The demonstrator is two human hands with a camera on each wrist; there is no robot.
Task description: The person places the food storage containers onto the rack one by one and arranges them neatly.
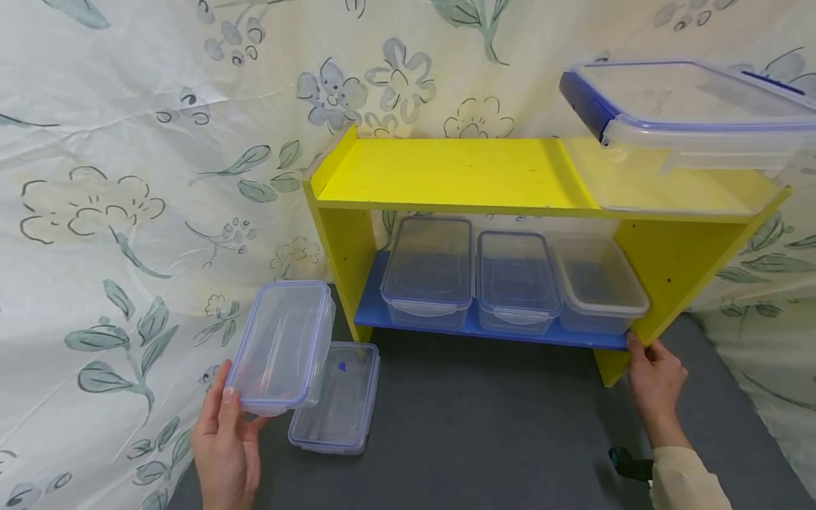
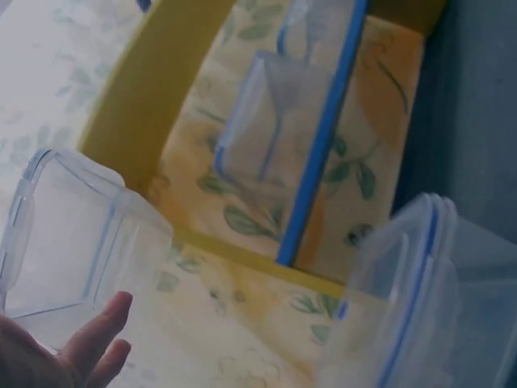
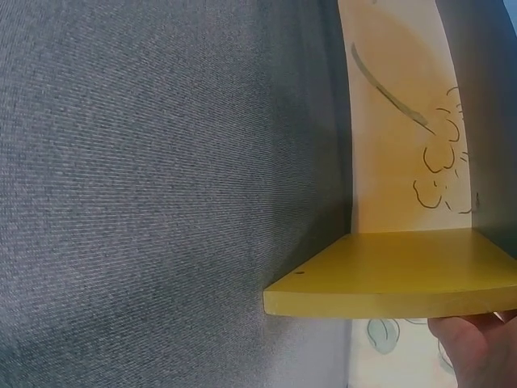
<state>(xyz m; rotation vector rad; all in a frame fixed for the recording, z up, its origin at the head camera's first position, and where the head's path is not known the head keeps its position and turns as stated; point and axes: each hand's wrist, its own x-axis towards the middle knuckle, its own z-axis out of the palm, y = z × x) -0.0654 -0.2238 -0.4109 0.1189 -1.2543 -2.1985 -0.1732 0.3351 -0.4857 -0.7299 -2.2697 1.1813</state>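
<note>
My left hand (image 1: 226, 443) holds a clear lidded food container (image 1: 280, 343) by its near left corner, thumb at the lid's edge. It is raised and tilted, overlapping another clear container (image 1: 338, 404) that lies on the dark table. At the right, my right hand (image 1: 656, 375) grips the side panel of a yellow shelf unit (image 1: 682, 262), right at the end of its blue lower board (image 1: 529, 340). The right wrist view shows the thumb (image 3: 460, 335) against the yellow panel; the other fingers are mostly hidden behind it.
On the blue board stand a large container (image 1: 427, 269), a smaller one (image 1: 519, 276) and a frosted-rim one (image 1: 599, 276) in a row. Another big container (image 1: 695, 106) sits on the yellow top's right end. Flowered cloth (image 1: 127, 212) hangs behind and at the left.
</note>
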